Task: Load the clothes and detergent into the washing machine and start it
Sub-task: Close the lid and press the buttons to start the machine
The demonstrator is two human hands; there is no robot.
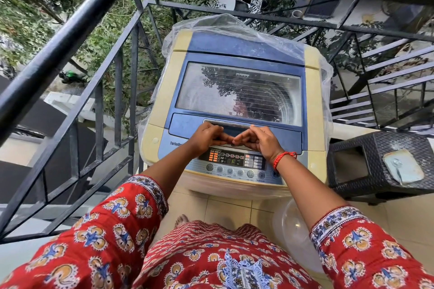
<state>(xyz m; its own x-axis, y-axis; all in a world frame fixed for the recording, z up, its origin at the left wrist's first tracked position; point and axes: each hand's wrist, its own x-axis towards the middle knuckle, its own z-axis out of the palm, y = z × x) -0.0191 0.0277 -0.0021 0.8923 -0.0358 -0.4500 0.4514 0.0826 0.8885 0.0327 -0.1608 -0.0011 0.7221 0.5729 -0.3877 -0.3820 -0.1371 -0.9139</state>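
A cream and blue top-loading washing machine (312, 101) stands in front of me on a balcony. Its glass lid (239, 91) lies flat and closed, and the drum shows dimly through it. My left hand (206, 136) and my right hand (256, 139) rest side by side on the lid's front edge, fingers curled at the silver handle recess (234, 123), thumbs touching. The lit control panel (232, 159) with a row of round buttons sits just below my wrists. No clothes or detergent are in sight.
A crumpled clear plastic cover (225, 23) lies pushed back over the machine's rear. Black metal railing (70, 37) closes the left and back. A dark wicker stool (380, 164) with a metal tray stands at right. A clear plastic tub (291, 223) sits on the tiled floor.
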